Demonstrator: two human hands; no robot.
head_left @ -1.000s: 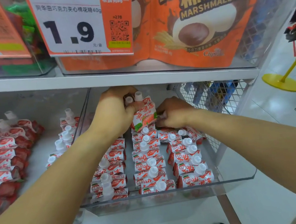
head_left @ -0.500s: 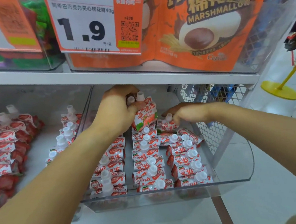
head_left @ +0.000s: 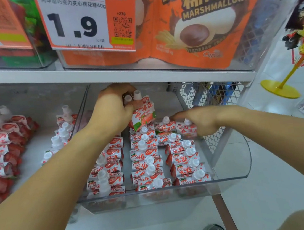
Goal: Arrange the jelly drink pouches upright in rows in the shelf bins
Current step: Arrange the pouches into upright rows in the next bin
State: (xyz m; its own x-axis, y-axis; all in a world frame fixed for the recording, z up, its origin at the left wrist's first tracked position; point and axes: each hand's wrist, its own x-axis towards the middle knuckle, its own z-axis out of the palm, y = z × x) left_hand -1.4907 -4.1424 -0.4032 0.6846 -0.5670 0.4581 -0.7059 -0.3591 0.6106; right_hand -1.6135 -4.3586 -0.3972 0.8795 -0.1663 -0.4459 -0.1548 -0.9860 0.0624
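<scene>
A clear plastic shelf bin (head_left: pixel 233 179) holds three rows of red-and-white strawberry jelly drink pouches (head_left: pixel 147 163) with white caps. My left hand (head_left: pixel 113 107) grips a bunch of pouches (head_left: pixel 143 113) by their necks, lifted above the back of the middle row. My right hand (head_left: pixel 201 119) reaches over the back of the right row, its index finger stretched toward a capped pouch (head_left: pixel 165 125) while its other fingers curl round another pouch (head_left: pixel 186 129) beside the mesh wall.
A second bin at left holds more jelly pouches (head_left: pixel 0 148), some lying loose. Above runs a shelf board (head_left: pixel 50 73) with a 1.9 price tag (head_left: pixel 75 24) and orange marshmallow bags (head_left: pixel 200 23). White wire mesh (head_left: pixel 211 98) closes the right side. A yellow stand (head_left: pixel 278 89) sits on the floor.
My right hand has moved right along the back of the right row and stretched out its index finger. My left hand has kept its held pouches in about the same place.
</scene>
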